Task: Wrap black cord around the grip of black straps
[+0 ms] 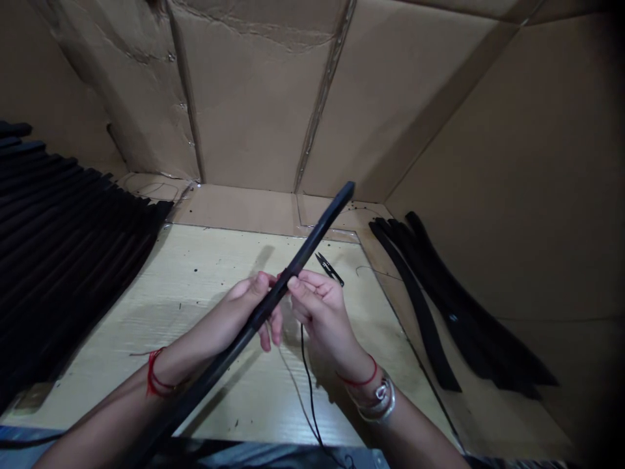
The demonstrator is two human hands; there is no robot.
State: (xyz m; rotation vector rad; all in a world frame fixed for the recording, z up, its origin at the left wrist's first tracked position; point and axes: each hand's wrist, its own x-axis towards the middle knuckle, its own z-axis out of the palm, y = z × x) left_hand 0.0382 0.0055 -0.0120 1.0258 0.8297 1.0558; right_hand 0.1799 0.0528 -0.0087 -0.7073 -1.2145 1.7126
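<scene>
A long, narrow black strip (322, 228) runs diagonally across the middle, from above my left forearm up to the far right. My left hand (251, 299) grips it from below, the thumb along its side and some fingers showing underneath. My right hand (319, 306) pinches the same strip just beyond, thumb on top. A thin black cord (306, 371) and a tan thread (291, 378) hang below the hands toward the front edge; where their upper ends go is hidden by the fingers. Small black thread snips (330, 269) lie on the board just past my right hand.
Many similar black strips (73, 260) lie stacked at the left. Several more strips (454, 312) rest at the right against a cardboard wall (527, 163). Cardboard also encloses the back. The pale wooden board (215, 260) carries small dark scraps.
</scene>
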